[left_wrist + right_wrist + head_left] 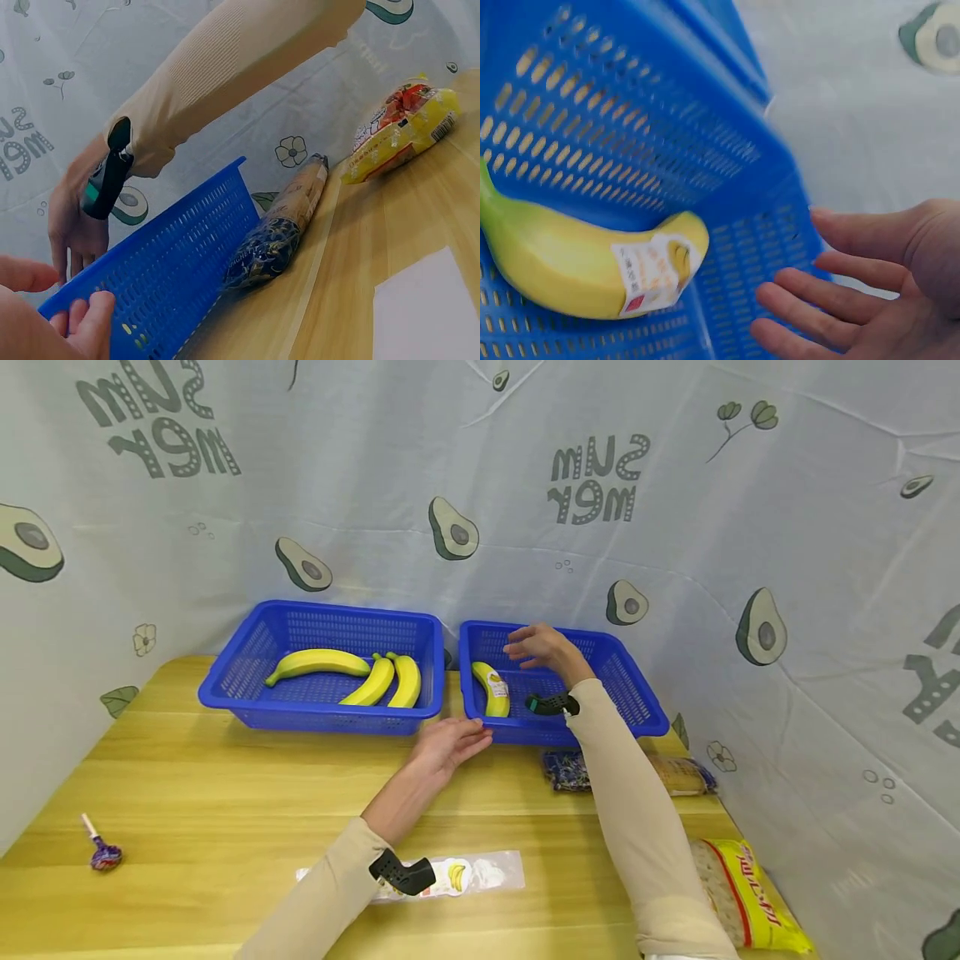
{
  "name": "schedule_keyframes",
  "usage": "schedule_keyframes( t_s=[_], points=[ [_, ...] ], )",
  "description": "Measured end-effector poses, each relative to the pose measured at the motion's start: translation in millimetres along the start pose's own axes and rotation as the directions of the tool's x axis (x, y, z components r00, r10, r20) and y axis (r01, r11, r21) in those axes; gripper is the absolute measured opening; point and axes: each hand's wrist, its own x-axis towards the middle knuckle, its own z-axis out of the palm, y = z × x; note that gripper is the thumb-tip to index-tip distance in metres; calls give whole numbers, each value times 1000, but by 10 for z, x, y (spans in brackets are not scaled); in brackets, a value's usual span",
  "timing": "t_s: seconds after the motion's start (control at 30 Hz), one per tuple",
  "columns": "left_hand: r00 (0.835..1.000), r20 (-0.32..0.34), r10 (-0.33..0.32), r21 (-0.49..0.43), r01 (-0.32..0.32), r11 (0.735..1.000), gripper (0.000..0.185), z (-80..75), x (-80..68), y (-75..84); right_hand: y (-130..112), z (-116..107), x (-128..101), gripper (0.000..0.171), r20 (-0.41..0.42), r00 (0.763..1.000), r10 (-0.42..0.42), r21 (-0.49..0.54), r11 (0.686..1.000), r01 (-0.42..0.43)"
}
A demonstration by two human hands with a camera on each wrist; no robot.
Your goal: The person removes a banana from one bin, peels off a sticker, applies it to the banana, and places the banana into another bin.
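My left hand (442,747) is at the near left corner of the right blue basket (652,714). Its thumb and fingers (94,319) pinch the basket's rim. Inside that basket, at its left end, lies a yellow banana (492,692) with a white sticker (656,274) on its skin. Over the same basket hovers my right hand (546,647), fingers spread and loosely bent, with nothing in them. The right wrist view shows this hand (877,292) apart from the banana (562,259).
Left of it stands another blue basket (225,681) with three bananas (318,662). A sticker strip (487,872) lies in front, partly under my left forearm. A lollipop (105,856) lies far left. At right are a long dark-ended packet (678,775) and a yellow bag (757,897).
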Motion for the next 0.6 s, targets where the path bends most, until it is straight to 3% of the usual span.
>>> schedule_keyframes(
  t_s=[0.17, 0.3, 0.6],
  points=[
    [1000, 17, 3, 82, -5, 997, 16, -124, -110, 45, -154, 48, -65, 56, -1, 998, -60, 28, 998, 59],
    [999, 40, -16, 130, 10, 991, 24, -230, -202, 71, -259, 78, -156, 58, 7, 987, -158, 15, 987, 158],
    [996, 84, -23, 205, 5, 979, 26, -449, -441, 226, -349, 201, -334, 59, 9, 915, -403, -57, 913, 403]
  ],
)
